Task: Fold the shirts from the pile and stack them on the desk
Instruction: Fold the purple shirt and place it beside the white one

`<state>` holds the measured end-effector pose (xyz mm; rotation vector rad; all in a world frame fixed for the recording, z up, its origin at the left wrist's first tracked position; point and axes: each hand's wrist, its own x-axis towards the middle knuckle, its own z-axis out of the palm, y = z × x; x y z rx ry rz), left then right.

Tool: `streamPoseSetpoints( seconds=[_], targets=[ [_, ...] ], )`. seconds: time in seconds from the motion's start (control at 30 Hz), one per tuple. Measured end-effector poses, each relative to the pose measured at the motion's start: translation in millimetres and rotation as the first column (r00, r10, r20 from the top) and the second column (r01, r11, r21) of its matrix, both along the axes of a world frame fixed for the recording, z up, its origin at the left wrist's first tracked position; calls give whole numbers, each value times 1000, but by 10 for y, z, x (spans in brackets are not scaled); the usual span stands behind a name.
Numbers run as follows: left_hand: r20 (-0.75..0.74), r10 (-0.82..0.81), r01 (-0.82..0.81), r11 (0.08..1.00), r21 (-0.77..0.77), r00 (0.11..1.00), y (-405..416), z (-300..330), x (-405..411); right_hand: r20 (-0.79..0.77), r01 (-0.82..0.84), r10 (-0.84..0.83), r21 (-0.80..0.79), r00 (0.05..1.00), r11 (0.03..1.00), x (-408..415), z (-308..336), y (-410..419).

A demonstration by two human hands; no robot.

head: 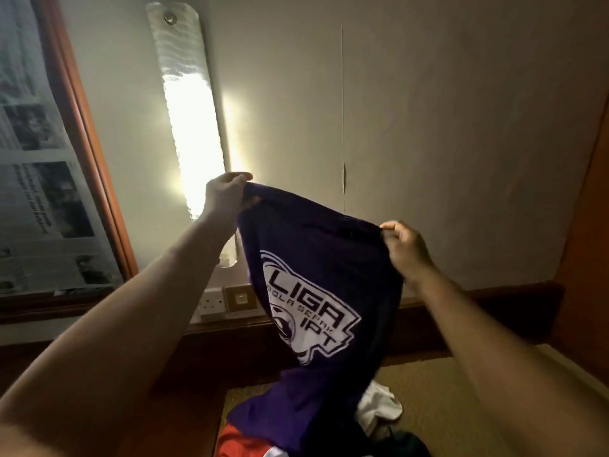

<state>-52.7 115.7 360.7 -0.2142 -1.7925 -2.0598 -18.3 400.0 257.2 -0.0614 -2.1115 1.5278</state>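
Left hand (227, 192) and right hand (407, 247) gripping raised purple shirt (316, 258).

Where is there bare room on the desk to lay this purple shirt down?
Bare desk surface shows right of the white garment, toward the wooden wall edge. The near middle is crowded: the purple shirt, held up by left hand and right hand, trails onto the pile.

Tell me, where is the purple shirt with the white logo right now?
In the head view the purple shirt hangs at centre, held up in front of the wall by the left hand and right hand, its lower end trailing onto the clothes pile below.
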Motion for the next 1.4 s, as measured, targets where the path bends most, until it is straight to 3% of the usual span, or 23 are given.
streamPoseSetpoints(
  seconds=[0.07, 0.17, 0.2, 0.27, 0.3, 0.37, 0.47, 0.57, 0.7, 0.87, 1.07, 1.17, 1.27, 1.3, 1.37, 1.4],
  targets=[
    [-21, -38, 36, 996, -78, 999, -121, -23, -16, 35, -124, 121, 119, 992, 985, 71, 374, 98],
    [-123, -16, -30, 930, -366, 992, -286, -34, -29, 309, -355, 246, 370, 919, 858, 266, 847, 142],
    [-211, 43, -142, 866, -479, 977, -336, -40, -53, 395, -397, 216, 467, 893, 790, 310, 932, 125],
    [-446, 137, -419, 654, -630, 884, -412, -38, -53, 476, -432, 127, 612, 870, 662, 370, 1013, 64],
    [-538, 155, -524, 555, -646, 828, -450, -41, -50, 468, -416, 95, 651, 878, 635, 371, 1016, 45],
    [-594, 226, -621, 462, -633, 772, -570, -29, -62, 354, -308, 69, 682, 933, 663, 364, 1010, 58],
    [-546, 333, -634, 505, -585, 769, -792, -7, -80, 177, -142, 37, 627, 983, 766, 311, 1028, 136],
    [-496, 406, -638, 561, -528, 768, -834, 63, 18, 79, -28, -32, 651, 996, 758, 244, 1067, 97],
    [-395, 389, -534, 754, -382, 832, -994, 163, 164, -106, 149, -107, 606, 989, 781, 289, 1196, -48],
    [-394, 367, -494, 817, -297, 843, -1458, 257, 364, -171, 149, -79, 449, 982, 881, 555, 1323, -393],
    [-516, 414, -614, 727, -307, 750, -2328, 414, 834, -359, 276, -149, 335, 921, 901, 1164, 1593, -1172],
    [-540, 417, -667, 601, -439, 731, -2920, 437, 1140, -387, 334, -182, 374, 904, 865, 1583, 1649, -1708],
    [-527, 466, -690, 316, -651, 711, -3529, 344, 1421, -253, 241, -144, 409, 957, 880, 2025, 1543, -2294],
    [-505, 469, -659, 259, -706, 725, -3681, 289, 1547, -195, 191, -116, 427, 974, 884, 2181, 1477, -2488],
    [-445, 467, -594, 239, -768, 764, -3931, 171, 1753, -56, 50, -28, 443, 998, 895, 2494, 1308, -2859],
    [-388, 475, -556, 288, -780, 790, -4030, 112, 1820, 39, -46, 32, 446, 999, 894, 2649, 1214, -3037]
  ],
)
